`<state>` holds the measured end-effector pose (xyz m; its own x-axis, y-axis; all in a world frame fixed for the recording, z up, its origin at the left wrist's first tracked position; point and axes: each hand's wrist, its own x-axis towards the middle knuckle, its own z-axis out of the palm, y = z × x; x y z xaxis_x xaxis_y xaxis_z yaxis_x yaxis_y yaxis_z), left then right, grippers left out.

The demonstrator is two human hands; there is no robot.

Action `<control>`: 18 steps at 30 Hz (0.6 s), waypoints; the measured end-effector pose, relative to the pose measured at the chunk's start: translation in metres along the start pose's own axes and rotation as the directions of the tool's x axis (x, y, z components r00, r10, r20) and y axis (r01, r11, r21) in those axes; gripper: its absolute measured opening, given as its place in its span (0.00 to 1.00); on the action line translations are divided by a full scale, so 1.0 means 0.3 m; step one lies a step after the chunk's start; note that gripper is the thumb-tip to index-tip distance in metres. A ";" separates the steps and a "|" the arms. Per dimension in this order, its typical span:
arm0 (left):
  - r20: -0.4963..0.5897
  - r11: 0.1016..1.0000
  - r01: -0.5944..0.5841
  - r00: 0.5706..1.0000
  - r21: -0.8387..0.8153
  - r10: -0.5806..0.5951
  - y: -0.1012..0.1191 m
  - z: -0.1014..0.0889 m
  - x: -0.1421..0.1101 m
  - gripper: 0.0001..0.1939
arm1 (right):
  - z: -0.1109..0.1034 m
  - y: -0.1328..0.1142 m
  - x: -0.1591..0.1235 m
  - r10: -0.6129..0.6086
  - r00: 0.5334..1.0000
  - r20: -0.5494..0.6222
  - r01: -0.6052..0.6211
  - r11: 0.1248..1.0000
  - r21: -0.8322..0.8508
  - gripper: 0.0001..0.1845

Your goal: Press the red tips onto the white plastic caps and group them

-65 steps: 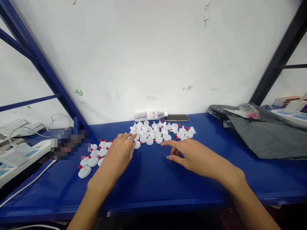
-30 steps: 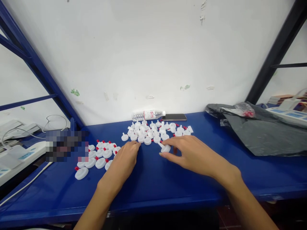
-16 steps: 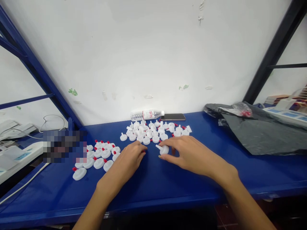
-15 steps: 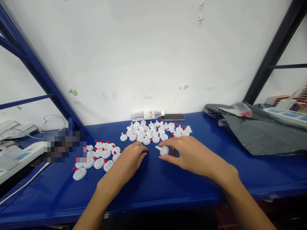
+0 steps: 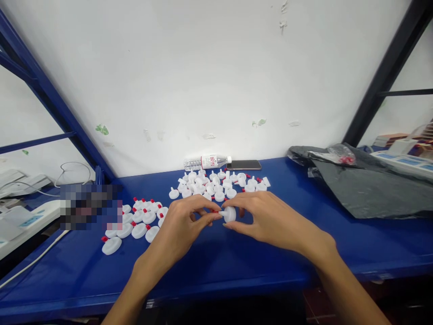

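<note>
From far away, I look down, and the biggest thing I see is a plain white wall [image 5: 189, 81]. In front of it is a shiny blue table [image 5: 216, 271]. A flat, dark grey plastic bag [image 5: 365, 192] lies over on the right, maybe to leave room in the middle. Straight ahead is a messy heap of small white plastic caps [image 5: 203, 180], probably there because both hands can reach it. To the left is a looser bunch of round white caps with red tips [image 5: 139, 230], set apart, I guess, so the two lots don't mix.

Next come the right hand [image 5: 270, 216] and the left hand [image 5: 182, 221], almost meeting in front of the heap. A clear plastic bottle with a white lid [image 5: 207, 162] lies on its side by the wall, and a flat black phone [image 5: 244, 165] lies beside it, both likely put back there out of the way.

Between the hands is one round white plastic cap [image 5: 230, 214]. The right hand grips its wide end, I think to keep it steady, so its thin spout points left. The left hand pinches a tiny red tip [image 5: 215, 211] at the spout's end. I can't tell how far on it sits.
</note>
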<state>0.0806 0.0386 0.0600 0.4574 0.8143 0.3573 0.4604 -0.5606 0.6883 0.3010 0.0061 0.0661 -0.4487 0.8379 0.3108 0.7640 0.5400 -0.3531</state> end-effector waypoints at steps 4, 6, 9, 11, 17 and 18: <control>-0.022 0.999 -0.008 1.000 -0.048 0.007 -0.001 0.019 -0.001 0.03 | -0.005 -0.003 -0.001 -0.007 1.000 -0.002 0.007 1.000 0.028 0.10; -0.006 0.998 -0.018 1.000 -0.061 0.017 0.003 0.022 -0.003 0.04 | -0.007 -0.004 -0.002 -0.006 1.000 0.009 0.006 0.998 0.057 0.11; 0.055 1.000 -0.014 0.998 -0.002 0.014 0.018 0.001 -0.014 0.05 | -0.006 -0.008 -0.005 -0.001 0.999 0.047 -0.004 0.994 0.107 0.14; 0.107 0.993 -0.014 0.994 0.116 0.002 0.028 -0.029 -0.027 0.05 | -0.002 -0.009 -0.007 0.006 0.998 0.057 -0.014 0.990 0.140 0.20; 0.195 0.782 0.079 0.949 0.619 -0.250 -0.001 -0.125 -0.068 0.08 | 0.013 0.012 -0.003 0.036 0.999 -0.002 -0.036 0.995 0.093 0.23; 0.185 0.734 0.115 0.931 0.669 -0.315 -0.016 -0.139 -0.074 0.08 | 0.014 0.016 -0.001 0.035 0.999 -0.005 -0.035 0.997 0.075 0.22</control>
<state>0.0365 0.0296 0.0751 0.4215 0.9068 -0.0009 0.8999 -0.4181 0.1239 0.3028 0.0087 0.0606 -0.4188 0.8561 0.3028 0.7420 0.5148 -0.4293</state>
